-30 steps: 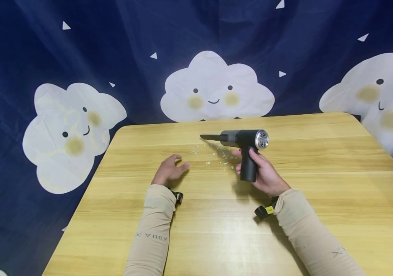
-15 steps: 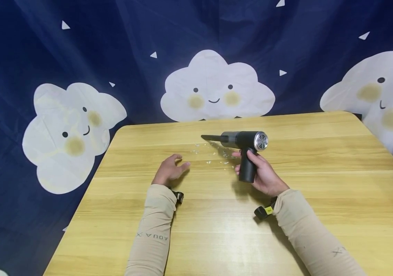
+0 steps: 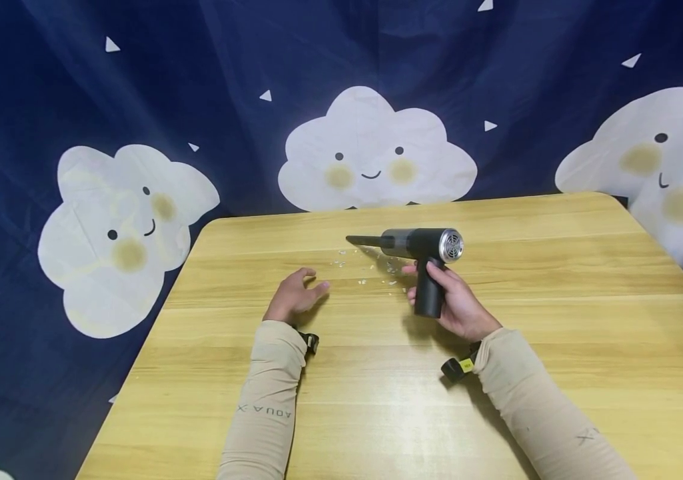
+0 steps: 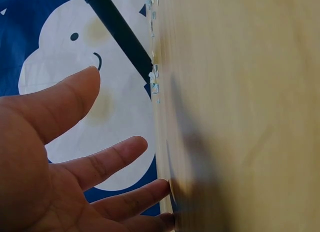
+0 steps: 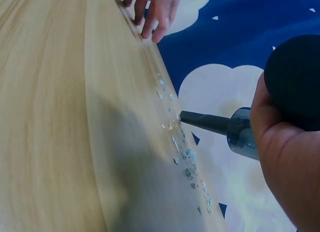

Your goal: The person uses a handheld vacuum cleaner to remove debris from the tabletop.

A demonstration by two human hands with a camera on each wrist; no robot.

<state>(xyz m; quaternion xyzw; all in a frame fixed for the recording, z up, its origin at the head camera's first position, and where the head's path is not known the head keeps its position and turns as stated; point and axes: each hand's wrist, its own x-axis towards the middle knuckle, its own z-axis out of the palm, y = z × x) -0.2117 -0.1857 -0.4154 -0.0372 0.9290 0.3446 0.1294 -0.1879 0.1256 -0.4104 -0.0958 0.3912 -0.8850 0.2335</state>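
My right hand (image 3: 464,308) grips the handle of a black handheld vacuum cleaner (image 3: 429,290), thumb on its near side. Its body has a clear dust cup (image 5: 241,134) and a silver round vent at the back. The long narrow nozzle (image 3: 364,240) points left and slightly down, above scattered small pale scraps (image 5: 189,154) on the wooden table. To the left, my left hand (image 3: 296,297) is empty with fingers loosely spread, its lower fingertips right at the tabletop in the left wrist view. Some scraps lie just beyond that hand's thumb.
The wooden table (image 3: 377,400) has rounded far corners. Behind its far edge hangs a dark blue cloth (image 3: 233,80) printed with smiling white clouds. Each wrist wears a small black camera (image 3: 454,370), low over the tabletop.
The vacuum cleaner has shifted very slightly left and down in my right hand's grip. My left hand stays put, and the scraps look the same.
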